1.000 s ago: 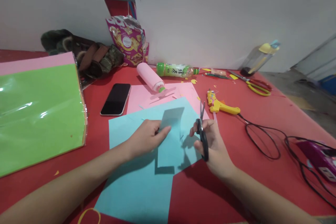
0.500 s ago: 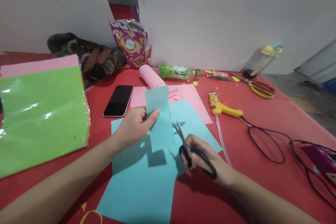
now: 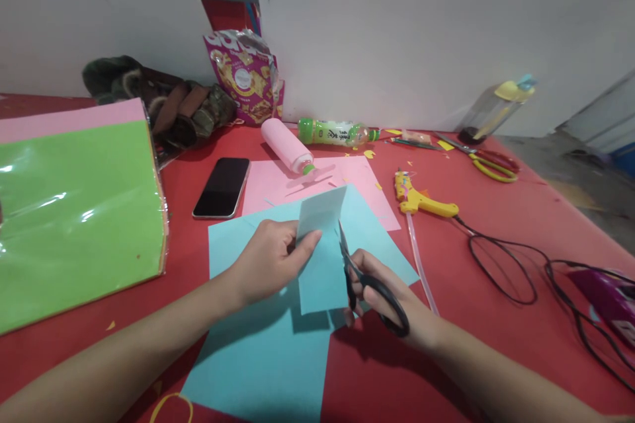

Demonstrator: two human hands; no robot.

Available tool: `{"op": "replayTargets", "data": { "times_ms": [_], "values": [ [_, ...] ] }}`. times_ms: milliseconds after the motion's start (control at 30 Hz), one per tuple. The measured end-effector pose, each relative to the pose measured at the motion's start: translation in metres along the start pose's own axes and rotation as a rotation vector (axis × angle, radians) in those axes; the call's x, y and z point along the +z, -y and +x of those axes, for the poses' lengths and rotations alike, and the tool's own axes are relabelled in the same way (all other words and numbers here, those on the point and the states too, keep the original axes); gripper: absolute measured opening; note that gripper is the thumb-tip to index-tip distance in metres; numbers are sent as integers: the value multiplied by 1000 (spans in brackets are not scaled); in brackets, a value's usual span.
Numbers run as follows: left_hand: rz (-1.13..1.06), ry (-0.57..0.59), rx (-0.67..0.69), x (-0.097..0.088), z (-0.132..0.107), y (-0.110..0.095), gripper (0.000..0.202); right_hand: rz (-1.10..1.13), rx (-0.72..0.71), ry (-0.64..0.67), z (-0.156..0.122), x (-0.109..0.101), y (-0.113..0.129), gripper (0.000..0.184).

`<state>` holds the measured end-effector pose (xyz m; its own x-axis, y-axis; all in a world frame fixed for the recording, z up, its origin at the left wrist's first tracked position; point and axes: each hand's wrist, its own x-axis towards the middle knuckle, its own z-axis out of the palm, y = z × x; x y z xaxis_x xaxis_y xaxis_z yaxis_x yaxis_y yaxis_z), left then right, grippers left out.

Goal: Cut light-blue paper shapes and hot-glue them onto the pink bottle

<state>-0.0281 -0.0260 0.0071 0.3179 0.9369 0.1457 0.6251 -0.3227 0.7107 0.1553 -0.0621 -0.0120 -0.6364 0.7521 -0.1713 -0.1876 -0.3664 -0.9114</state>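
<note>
My left hand [image 3: 278, 254] pinches a small light-blue paper piece [image 3: 322, 281] between thumb and fingers, holding it up above the table. In my right hand [image 3: 380, 284] is a pair of black-handled scissors [image 3: 384, 297], with the blades pointing up and away along the piece's right edge. Whether the blades touch the paper, I cannot tell. Larger light-blue sheets [image 3: 262, 363] lie beneath both hands. Behind them is a pink sheet [image 3: 374, 192] with a pink-wrapped bottle [image 3: 282, 142] lying on it.
A phone [image 3: 222, 188] and plastic-wrapped coloured paper [image 3: 79, 211] lie on the left. A yellow glue gun [image 3: 421, 201] with a cord is at right. Behind are a green-labelled bottle [image 3: 335, 133], a snack bag [image 3: 245, 79], more scissors [image 3: 491, 165] and a clear bottle [image 3: 496, 112].
My left hand has moved right and nearer to me with the paper piece, up to the scissors. The scissor blades have drawn closer together. The pink-wrapped bottle's green cap now shows.
</note>
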Motion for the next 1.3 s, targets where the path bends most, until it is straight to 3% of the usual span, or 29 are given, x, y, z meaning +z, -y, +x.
{"op": "replayTargets", "data": {
  "times_ms": [433, 667, 933, 1300],
  "values": [
    [-212, 132, -116, 4, -7, -7, 37, -61, -12, -46, -5, 1, 4, 41],
    [-140, 59, -54, 7, -9, -9, 37, -88, 4, -87, -4, -1, 1, 40],
    [-158, 68, -50, 8, -12, -9, 37, -116, 1, -87, -5, 1, 3, 39],
    [-252, 99, -151, 11, -13, -9, 39, -293, -47, -138, -3, 2, 8, 41]
  ]
}}
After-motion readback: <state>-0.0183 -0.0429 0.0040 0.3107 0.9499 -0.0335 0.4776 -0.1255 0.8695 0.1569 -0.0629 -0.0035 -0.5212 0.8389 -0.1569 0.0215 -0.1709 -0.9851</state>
